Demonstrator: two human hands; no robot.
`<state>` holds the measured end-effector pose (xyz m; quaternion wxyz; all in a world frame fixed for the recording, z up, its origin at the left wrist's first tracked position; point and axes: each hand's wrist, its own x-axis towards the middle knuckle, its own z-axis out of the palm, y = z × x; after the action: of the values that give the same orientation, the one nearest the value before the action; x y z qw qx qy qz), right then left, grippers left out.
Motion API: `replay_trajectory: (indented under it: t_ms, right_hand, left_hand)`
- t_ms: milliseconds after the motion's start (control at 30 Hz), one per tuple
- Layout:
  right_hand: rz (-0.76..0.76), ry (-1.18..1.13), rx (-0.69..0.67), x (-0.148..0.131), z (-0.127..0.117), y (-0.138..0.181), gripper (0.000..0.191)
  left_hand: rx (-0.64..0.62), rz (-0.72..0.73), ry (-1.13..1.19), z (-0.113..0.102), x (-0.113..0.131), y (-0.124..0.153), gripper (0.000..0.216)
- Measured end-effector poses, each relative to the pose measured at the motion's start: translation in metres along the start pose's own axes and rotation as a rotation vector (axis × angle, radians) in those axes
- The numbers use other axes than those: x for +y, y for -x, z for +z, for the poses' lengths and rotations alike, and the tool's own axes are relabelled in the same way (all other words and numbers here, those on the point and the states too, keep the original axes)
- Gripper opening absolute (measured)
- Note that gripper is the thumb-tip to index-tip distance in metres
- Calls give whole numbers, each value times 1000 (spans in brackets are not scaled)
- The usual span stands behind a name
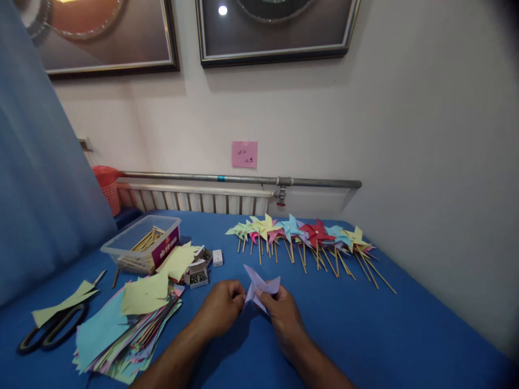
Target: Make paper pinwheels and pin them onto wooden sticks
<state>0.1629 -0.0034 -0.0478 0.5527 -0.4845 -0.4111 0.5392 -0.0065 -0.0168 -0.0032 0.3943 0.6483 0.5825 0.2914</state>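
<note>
Both my hands meet near the front of the blue table [365, 324] around a partly folded lilac paper pinwheel [259, 285]. My left hand [222, 308] pinches its left side with closed fingers. My right hand [284, 313] grips its lower right side, fingers also closed. Behind them lies a row of several finished paper pinwheels [308, 237] on wooden sticks, in yellow, blue, red and pink.
A stack of coloured paper squares [121, 324] lies at the left, with black scissors [52, 329] beside it. A clear plastic box of sticks [141, 246] and small boxes of pins [198, 275] stand behind. A radiator [194, 200] and pipe run along the wall.
</note>
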Motion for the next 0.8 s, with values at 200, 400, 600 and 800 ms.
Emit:
replay_trajectory:
  t_ms: [200, 400, 600, 800]
  right_hand:
    - [16, -7, -9, -1, 0, 2, 34]
    - [22, -30, -21, -5, 0, 4, 34]
    - [-10, 9, -21, -1, -2, 2, 32]
    - [-10, 12, -20, -2, -1, 3, 33]
  left_hand:
    - [29, 3, -35, 0, 2, 0, 18]
    - [19, 2, -22, -1, 3, 0, 21]
    - [-5, -17, 0, 0, 2, -1, 20]
    - [-11, -12, 6, 0, 3, 1, 18]
